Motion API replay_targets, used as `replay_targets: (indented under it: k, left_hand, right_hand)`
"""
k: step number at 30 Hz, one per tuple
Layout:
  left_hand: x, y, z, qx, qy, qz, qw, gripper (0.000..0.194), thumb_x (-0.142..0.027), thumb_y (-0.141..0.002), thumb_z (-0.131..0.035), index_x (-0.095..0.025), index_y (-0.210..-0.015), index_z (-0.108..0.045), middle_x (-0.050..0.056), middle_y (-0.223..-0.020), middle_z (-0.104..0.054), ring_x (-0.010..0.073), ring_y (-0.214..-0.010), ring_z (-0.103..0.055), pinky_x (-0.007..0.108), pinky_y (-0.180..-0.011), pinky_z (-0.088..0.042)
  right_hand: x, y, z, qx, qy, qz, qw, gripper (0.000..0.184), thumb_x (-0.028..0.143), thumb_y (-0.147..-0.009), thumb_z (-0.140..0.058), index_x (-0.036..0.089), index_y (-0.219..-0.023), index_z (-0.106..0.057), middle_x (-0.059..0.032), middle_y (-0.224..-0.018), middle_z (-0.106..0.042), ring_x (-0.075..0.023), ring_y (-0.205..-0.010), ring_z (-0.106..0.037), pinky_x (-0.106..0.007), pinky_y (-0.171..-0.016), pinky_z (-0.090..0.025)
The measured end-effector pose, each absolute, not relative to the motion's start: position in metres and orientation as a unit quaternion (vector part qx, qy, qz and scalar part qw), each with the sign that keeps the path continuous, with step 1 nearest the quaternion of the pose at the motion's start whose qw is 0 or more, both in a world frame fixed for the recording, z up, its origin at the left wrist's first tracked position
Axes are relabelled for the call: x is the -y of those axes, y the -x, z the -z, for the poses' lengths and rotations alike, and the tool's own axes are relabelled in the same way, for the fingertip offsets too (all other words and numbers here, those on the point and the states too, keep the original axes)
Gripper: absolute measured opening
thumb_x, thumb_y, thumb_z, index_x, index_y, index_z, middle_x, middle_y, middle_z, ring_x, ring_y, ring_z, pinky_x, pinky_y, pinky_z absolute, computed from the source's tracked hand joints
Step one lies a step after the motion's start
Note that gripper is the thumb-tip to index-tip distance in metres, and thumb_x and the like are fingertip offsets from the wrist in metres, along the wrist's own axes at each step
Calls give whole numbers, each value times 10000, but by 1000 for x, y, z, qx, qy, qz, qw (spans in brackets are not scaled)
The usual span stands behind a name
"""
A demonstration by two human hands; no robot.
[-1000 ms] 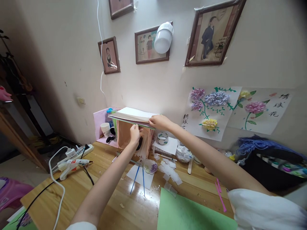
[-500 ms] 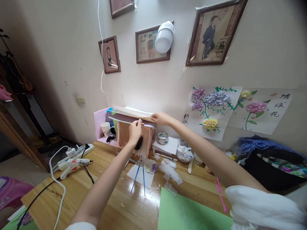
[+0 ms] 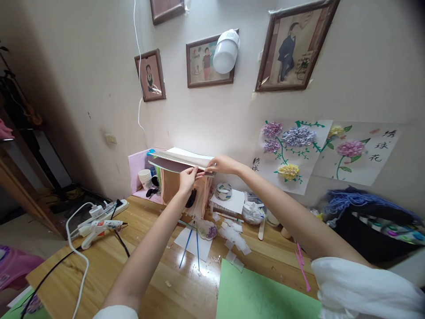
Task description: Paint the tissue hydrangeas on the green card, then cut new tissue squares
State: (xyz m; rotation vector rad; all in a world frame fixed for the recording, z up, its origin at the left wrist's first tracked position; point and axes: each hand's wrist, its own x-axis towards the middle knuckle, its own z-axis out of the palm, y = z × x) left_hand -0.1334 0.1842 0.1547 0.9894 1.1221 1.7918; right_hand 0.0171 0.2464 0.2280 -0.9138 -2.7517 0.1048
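A stack of paper sheets (image 3: 181, 156) lies across the top of a peach-coloured bag or box (image 3: 171, 184) by the wall. My left hand (image 3: 188, 179) is closed at the stack's front edge, thumb and fingers pinching the sheets. Close beside it, my right hand (image 3: 224, 165) pinches the sheets near their right end, and the fingertips of both hands almost meet. The upper sheets are lifted slightly apart from a darker one below. How many sheets each hand grips is hidden.
A glue gun (image 3: 99, 230) and a power strip (image 3: 109, 210) lie at the left. Paper cups (image 3: 145, 178) stand behind. White paper scraps (image 3: 234, 237), a tape roll (image 3: 224, 191), blue sticks (image 3: 198, 252) and a green sheet (image 3: 259, 292) cover parts of the wooden table.
My right hand has shifted slightly left toward my left hand. The upper sheets have dropped back, and more of a white sheet shows behind. The view has shifted a little.
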Motion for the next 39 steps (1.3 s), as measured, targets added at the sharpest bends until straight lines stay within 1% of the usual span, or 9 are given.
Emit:
replay_targets:
  k: [12,17,20,23,25,28,31,34,39]
  left_hand:
    - [-184,131,-153,-430,-386,-711,400,158,-209,-789,-651,-120,-666,-608,62,-692,-689,168,-734,-702,254,-726,-547]
    - [-183,133,-155,-453,-368,-700,411,150,-182,-779,-657,-109,-657,-606,43,-662,-648,158,-716,-685,269,-733,-526]
    - [-188,134,-160,-487,-351,-678,424,160,-251,-835,-605,-96,-859,-633,59,-830,-656,161,-787,-653,317,-729,-530]
    - [-194,136,-169,-516,-334,-659,435,314,-324,-874,-551,-141,-1129,-558,83,-1106,-599,185,-927,-606,388,-785,-524]
    - [-197,137,-175,-527,-327,-652,437,352,-332,-874,-549,-149,-1174,-535,96,-1161,-573,202,-974,-592,408,-814,-514]
    - [-191,142,-181,-532,-328,-652,430,314,-320,-868,-559,-134,-1121,-560,87,-1095,-604,183,-917,-610,382,-781,-522]
    - [-176,150,-179,-520,-343,-666,411,180,-280,-846,-568,-117,-872,-640,51,-810,-667,180,-762,-658,286,-651,-509]
    - [-157,153,-173,-491,-368,-674,411,220,-305,-819,-572,-140,-695,-649,28,-594,-644,212,-645,-670,269,-554,-481]
    - [-142,148,-162,-434,-411,-667,445,319,-456,-792,-593,-145,-757,-657,72,-709,-701,205,-649,-664,304,-593,-523]
  right_hand:
    - [-246,-16,-228,940,321,-22,117,430,514,-832,-484,177,-897,-743,-49,-698,-694,-120,-606,-488,-240,-571,-295]
    - [-242,-14,-230,938,330,3,109,411,460,-852,-449,171,-810,-738,-43,-683,-690,-116,-577,-490,-243,-554,-296]
    - [-237,-9,-228,928,350,37,122,336,346,-842,-453,161,-766,-723,-68,-725,-701,-134,-590,-520,-255,-547,-295]
    - [-234,-3,-224,910,372,83,159,274,224,-824,-440,155,-817,-705,-116,-901,-707,-173,-710,-575,-264,-577,-305]
    - [-235,-1,-223,898,385,106,184,300,173,-837,-391,159,-863,-690,-129,-960,-696,-189,-772,-591,-267,-599,-312]
    - [-243,-2,-224,879,408,127,212,324,139,-844,-354,156,-870,-676,-133,-923,-697,-200,-779,-600,-270,-606,-313]
    - [-252,-6,-226,865,423,135,232,325,141,-845,-345,149,-837,-670,-137,-869,-695,-204,-751,-599,-272,-593,-304]
    - [-255,-10,-227,868,415,131,238,312,153,-845,-356,157,-797,-664,-121,-824,-695,-198,-734,-594,-269,-587,-296]
    - [-245,-13,-219,887,378,116,239,293,153,-850,-366,169,-810,-656,-98,-865,-699,-178,-737,-587,-260,-602,-296]
